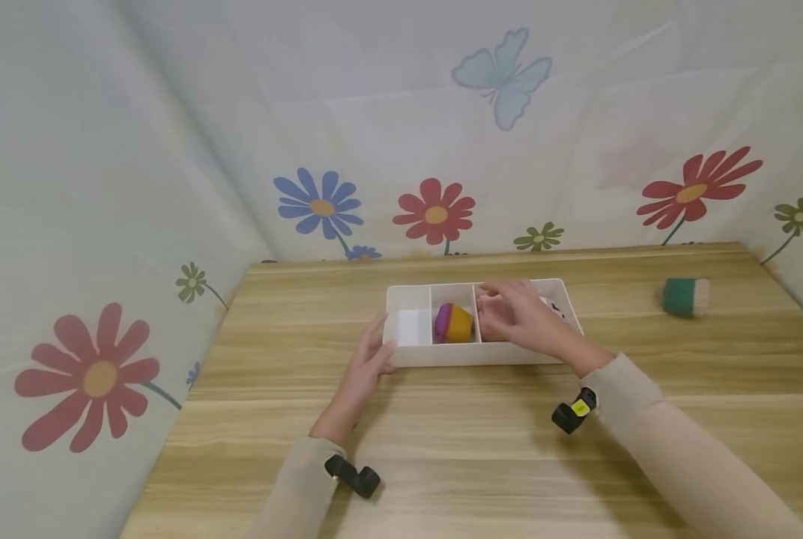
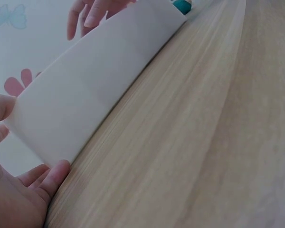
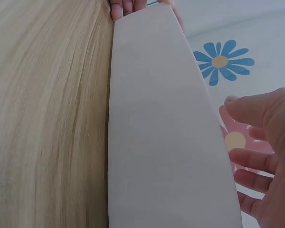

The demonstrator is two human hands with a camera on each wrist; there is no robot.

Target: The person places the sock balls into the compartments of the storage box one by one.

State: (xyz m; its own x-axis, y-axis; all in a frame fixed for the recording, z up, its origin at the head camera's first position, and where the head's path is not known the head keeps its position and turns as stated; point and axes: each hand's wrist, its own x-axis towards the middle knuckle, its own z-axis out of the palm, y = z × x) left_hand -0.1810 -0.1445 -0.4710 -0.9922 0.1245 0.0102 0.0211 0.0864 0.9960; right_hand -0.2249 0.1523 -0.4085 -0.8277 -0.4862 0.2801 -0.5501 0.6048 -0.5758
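Note:
A white divided tray [image 1: 469, 355] stands on the wooden table. My left hand [image 1: 368, 359] grips its left end, the thumb at the front corner and the other fingers along the end wall. In one compartment lies a small purple and orange object [image 1: 454, 323], shaped like a cupcake. My right hand [image 1: 523, 318] is over the tray's right part with its fingers loosely bent. In the right wrist view a gap shows between the thumb [image 3: 249, 109] and fingers, with nothing in it. A white object with dark spots [image 1: 551, 306] shows partly behind this hand, which hides much of that part.
A green object with a pale end [image 1: 681, 297] lies on the table [image 1: 442, 449] to the right of the tray. Behind the table hangs a pale cloth [image 1: 374, 112] printed with flowers and a butterfly. The tray's leftmost compartment [image 1: 411, 327] shows its bare floor.

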